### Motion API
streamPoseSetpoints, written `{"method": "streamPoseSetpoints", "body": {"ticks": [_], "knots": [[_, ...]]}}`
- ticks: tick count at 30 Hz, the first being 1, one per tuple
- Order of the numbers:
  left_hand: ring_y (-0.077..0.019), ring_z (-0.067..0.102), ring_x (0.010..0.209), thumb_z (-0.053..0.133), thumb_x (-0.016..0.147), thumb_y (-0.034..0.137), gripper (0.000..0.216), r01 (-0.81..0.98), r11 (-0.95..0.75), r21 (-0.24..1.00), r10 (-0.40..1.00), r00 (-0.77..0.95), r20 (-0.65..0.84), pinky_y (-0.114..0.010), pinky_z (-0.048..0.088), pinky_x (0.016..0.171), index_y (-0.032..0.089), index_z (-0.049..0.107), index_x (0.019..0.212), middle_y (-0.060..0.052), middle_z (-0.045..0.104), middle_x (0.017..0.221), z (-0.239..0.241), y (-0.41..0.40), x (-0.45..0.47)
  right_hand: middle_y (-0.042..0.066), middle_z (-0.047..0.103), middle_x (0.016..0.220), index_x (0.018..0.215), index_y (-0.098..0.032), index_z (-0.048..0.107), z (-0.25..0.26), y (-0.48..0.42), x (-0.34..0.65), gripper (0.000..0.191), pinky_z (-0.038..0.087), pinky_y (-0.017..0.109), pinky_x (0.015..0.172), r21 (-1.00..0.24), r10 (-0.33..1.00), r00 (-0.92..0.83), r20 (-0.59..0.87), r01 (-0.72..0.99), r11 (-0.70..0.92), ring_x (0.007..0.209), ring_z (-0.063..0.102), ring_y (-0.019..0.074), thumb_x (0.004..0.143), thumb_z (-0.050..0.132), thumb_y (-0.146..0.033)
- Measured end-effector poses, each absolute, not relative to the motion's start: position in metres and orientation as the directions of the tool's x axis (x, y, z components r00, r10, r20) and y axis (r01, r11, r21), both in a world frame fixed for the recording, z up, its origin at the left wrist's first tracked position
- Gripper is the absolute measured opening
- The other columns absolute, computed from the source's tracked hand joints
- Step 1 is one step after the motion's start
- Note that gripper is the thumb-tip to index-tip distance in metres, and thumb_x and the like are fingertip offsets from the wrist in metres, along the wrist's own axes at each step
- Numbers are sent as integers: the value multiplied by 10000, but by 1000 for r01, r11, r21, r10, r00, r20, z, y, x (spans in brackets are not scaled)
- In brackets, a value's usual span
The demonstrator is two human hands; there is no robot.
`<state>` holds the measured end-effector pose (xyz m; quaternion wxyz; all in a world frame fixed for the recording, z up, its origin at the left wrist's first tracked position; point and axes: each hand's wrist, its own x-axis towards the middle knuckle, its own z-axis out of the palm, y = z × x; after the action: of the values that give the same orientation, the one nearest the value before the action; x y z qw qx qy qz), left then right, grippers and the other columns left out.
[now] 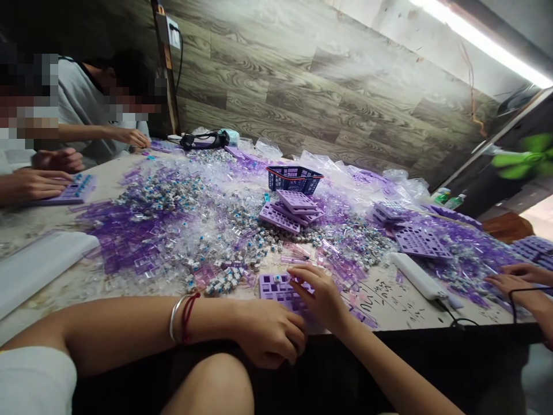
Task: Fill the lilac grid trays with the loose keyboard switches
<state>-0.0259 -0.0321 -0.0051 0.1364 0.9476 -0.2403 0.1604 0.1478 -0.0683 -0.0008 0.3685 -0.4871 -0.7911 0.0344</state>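
A purple keyboard plate (268,289) with rows of square holes lies at the table's near edge in front of me. One small white key switch (277,278) sits in its far row. My right hand (319,294) is over the plate's far right part, its thumb and fingertips pinched close to that switch; anything between them is too small to make out. At the plate's near side, my left hand (272,337) is curled with the fingers bent under, and whatever it may hold is hidden. Just left of the plate lies a small pile of key switches (224,280).
Loose switches (164,193) and purple clear pieces (116,236) cover the tabletop. Beyond my hands are stacked purple plates (294,208) and a dark basket (294,180). White lamps (417,275) lie to both sides. Co-workers' hands (38,184) are at left and right.
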Motion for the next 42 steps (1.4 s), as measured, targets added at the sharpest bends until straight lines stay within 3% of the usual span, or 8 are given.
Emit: {"method": "streamPoseSetpoints", "body": {"ticks": [13, 26, 31, 42], "knots": [[-214, 602, 971, 588, 687, 127, 94, -486, -844, 228, -420, 862, 284, -290, 486, 882, 221, 587, 683, -45, 693, 905, -7, -32, -24, 90, 673, 1024, 1035, -187, 689, -6, -58, 131, 208, 536, 342, 861, -470, 816, -270, 512, 707, 528, 948, 641, 202, 883, 550, -159], [-216, 608, 936, 603, 667, 131, 94, -501, -842, 198, -427, 845, 323, -298, 512, 820, 219, 570, 664, -46, 691, 868, -9, -32, -24, 78, 703, 973, 967, -197, 718, -1, -53, 133, 164, 541, 343, 834, -462, 836, -309, 453, 721, 517, 889, 664, 200, 855, 603, -162], [-225, 610, 957, 593, 653, 112, 116, -511, -832, 217, -417, 834, 362, -301, 517, 835, 219, 551, 634, -54, 685, 846, -9, -32, -23, 59, 709, 873, 928, -201, 730, 9, -46, 136, 139, 545, 298, 734, -451, 830, -400, 389, 703, 550, 781, 670, 177, 835, 634, -165], [-241, 606, 980, 571, 646, 111, 153, -507, -826, 245, -408, 838, 362, -317, 516, 856, 221, 500, 566, -58, 673, 795, -9, -33, -24, 32, 723, 780, 822, -218, 760, 33, -35, 127, 148, 522, 262, 678, -385, 832, -515, 206, 740, 552, 705, 672, 162, 765, 695, -97]]}}
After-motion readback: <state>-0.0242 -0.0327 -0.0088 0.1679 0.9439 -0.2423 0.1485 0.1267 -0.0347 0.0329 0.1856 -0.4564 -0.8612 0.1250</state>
